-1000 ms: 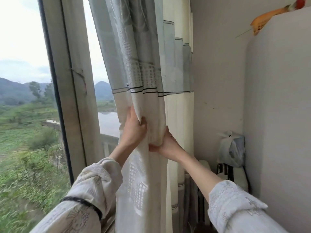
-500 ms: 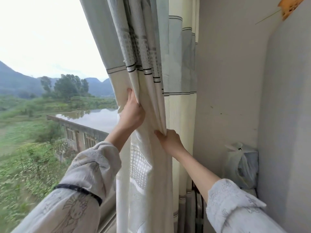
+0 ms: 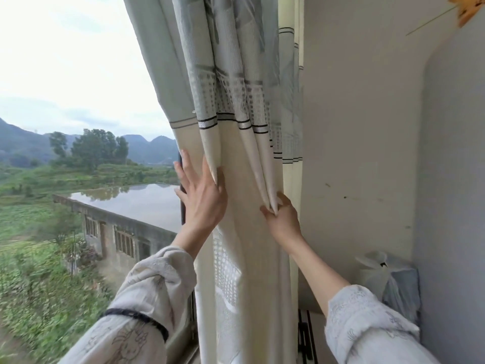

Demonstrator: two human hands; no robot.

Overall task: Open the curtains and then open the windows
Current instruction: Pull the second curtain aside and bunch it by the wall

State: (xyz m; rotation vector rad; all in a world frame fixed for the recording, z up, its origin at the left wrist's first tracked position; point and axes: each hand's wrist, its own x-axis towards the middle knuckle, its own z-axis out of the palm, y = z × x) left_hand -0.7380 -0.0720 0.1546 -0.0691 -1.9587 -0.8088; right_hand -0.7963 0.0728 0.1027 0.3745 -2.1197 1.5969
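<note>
The curtain (image 3: 236, 74), grey-green above a black-striped band and cream below, hangs bunched in folds at the right side of the window (image 3: 78, 101). My left hand (image 3: 202, 203) lies flat on the curtain's left edge, fingers spread, with one fold between thumb and palm. My right hand (image 3: 283, 219) pinches several folds together near the wall. A dark strip of the window frame (image 3: 182, 206) shows just behind my left fingers. Through the window I see fields, a flat roof with water on it and hills. I cannot tell whether the window is open.
A pale wall (image 3: 354, 127) stands right of the curtain. A tall white cabinet (image 3: 454, 179) fills the far right, with an orange object (image 3: 469, 6) on top. A tied plastic bag (image 3: 385, 277) sits in the corner, and a dark rack (image 3: 304, 334) lies below it.
The curtain has been gathered further right toward the wall and more of the window shows. My left hand has gone from gripping the fabric to lying flat with spread fingers. The view turned left.
</note>
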